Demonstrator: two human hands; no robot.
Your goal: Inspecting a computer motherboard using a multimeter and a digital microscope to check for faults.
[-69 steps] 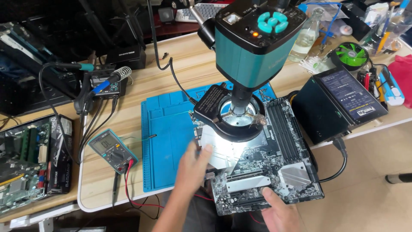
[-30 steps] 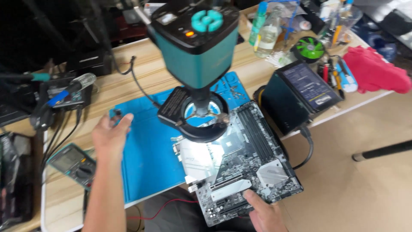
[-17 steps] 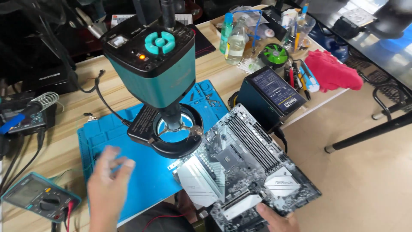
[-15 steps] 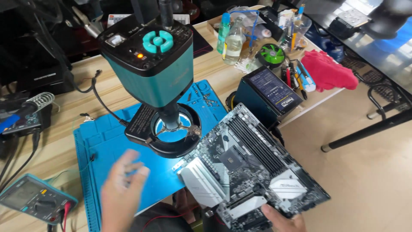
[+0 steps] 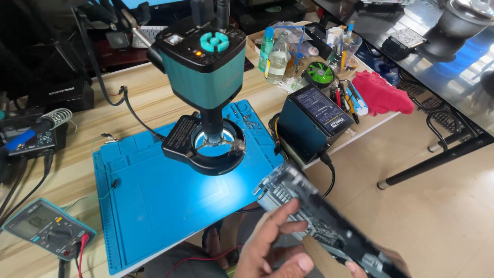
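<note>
- The motherboard (image 5: 321, 216) is off the desk, tilted on edge and motion-blurred, hanging in the air past the front edge of the table, below the black power supply box (image 5: 311, 122). A silvery metal port block shows at its upper-left end, with a dark board edge running down to the right.
- The left hand (image 5: 275, 247) has its fingers spread and curled against the near face of the board, thumb tucked low, so it's wrapped on it from below.
- The right hand (image 5: 370, 265) is mostly hidden behind the board's lower end. Only fingertips peek out at the bottom edge, apparently gripping it there.
- The blue silicone mat (image 5: 154, 201) lies flat and matte on the wooden table (image 5: 149, 108), with moulded little compartments along its edges and a bright patch of light on it.
- The teal digital microscope (image 5: 206, 67) stands over the mat, a boxy head with a glossy black ring light (image 5: 206, 146) underneath.
- A multimeter (image 5: 46, 229) with a dial sits at the mat's left corner.
- A crumpled red cloth (image 5: 381, 92) sits right of the power supply box.
</note>
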